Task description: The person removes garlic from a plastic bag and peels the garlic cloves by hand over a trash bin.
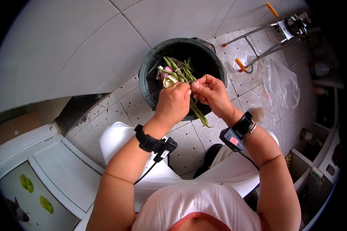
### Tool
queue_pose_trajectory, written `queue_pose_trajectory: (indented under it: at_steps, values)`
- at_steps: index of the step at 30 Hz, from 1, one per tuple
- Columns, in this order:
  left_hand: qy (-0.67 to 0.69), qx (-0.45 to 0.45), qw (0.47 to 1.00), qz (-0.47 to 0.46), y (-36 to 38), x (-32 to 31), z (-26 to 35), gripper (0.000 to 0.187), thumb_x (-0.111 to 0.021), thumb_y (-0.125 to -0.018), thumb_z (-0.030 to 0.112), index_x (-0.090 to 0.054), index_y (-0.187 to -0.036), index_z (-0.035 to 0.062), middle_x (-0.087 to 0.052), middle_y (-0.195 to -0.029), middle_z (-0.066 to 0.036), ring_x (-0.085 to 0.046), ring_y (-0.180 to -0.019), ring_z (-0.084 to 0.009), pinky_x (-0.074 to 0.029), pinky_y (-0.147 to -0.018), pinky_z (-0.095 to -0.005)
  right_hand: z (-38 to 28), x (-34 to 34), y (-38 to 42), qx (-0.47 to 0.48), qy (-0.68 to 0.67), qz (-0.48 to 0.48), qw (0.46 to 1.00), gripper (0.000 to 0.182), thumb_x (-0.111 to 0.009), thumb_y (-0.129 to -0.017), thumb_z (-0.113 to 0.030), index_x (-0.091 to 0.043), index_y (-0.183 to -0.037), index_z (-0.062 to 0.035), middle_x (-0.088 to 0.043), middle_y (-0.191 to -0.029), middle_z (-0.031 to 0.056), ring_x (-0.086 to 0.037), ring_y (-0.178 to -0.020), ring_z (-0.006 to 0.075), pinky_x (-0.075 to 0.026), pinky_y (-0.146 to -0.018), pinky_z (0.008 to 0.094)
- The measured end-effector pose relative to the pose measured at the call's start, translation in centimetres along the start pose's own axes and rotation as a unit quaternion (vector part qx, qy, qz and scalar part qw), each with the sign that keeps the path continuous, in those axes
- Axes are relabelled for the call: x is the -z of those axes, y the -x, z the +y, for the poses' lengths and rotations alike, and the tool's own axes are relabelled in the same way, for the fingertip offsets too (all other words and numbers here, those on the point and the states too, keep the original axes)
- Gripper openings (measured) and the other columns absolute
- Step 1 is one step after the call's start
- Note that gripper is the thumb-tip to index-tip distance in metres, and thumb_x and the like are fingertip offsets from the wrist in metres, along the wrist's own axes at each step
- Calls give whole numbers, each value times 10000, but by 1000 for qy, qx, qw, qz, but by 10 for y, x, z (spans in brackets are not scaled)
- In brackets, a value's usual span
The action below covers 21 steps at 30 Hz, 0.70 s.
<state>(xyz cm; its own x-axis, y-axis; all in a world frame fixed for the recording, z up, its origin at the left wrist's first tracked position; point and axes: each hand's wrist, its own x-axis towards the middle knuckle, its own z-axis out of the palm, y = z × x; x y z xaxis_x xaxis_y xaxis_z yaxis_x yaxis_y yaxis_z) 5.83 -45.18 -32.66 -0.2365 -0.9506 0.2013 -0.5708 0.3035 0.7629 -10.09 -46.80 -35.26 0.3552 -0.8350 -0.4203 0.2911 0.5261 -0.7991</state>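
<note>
Both hands meet over the near side of a dark green round bin (pixel 144 77). My left hand (pixel 173 103) is closed, thumb and fingers pinched together at a bunch of green plant stems (pixel 177 68). Pinching at the same bunch from the other side, my right hand (pixel 215 94) nearly touches the left fingertips. A long green leaf (pixel 199 115) hangs below the fingers, past the bin's rim. Beside the left knuckles shows a pale, petal-like piece (pixel 169 81), with a pink piece (pixel 166 72) behind it. The fingertips hide the exact grip point.
A tiled wall (pixel 104 46) rises behind the bin. On the right, a metal frame with orange handles (pixel 241 64) stands on the tiled floor, near a crumpled clear plastic bag (pixel 279 86). Shelves (pixel 320 154) line the far right; a white cabinet (pixel 61 165) is at left.
</note>
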Motion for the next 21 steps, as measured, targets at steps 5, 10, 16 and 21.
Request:
queue_pose_trajectory:
  at_steps: [5, 10, 16, 21]
  values:
    - [13, 9, 1000, 9, 0, 0, -3, 37, -585, -768, 24, -563, -768, -5, -593, -697, -159, -584, -613, -333, -452, -541, -375, 1, 0, -1, 5, -22, -4, 1000, 198, -650, -846, -176, -509, -862, -37, -580, -685, 30, -426, -498, 25, -300, -422, 151]
    - [58, 33, 997, 29, -6, 2, 3, 118, -620, -707, 28, -511, -660, 24, -564, -623, -121, -573, -578, -311, -450, -520, -375, 0, -1, -4, -7, -100, -23, 995, 166, -633, -857, -165, -520, -870, -45, -571, -686, 12, -419, -507, 26, -290, -421, 150]
    - [21, 29, 999, 19, -8, 3, 0, 92, -631, -671, 23, -546, -700, 8, -581, -653, -132, -580, -583, -301, -455, -533, -352, -3, 2, -4, -30, -70, -23, 997, 137, -621, -864, -152, -535, -855, -46, -568, -690, 11, -413, -508, 29, -286, -420, 156]
    - [-77, 38, 993, 84, -12, 8, -13, 98, -627, -699, 49, -539, -667, 19, -579, -641, -123, -584, -583, -318, -456, -512, -372, -6, 8, -4, -48, -42, -3, 998, 130, -612, -869, -155, -550, -872, -41, -577, -686, 27, -415, -502, 31, -288, -420, 156]
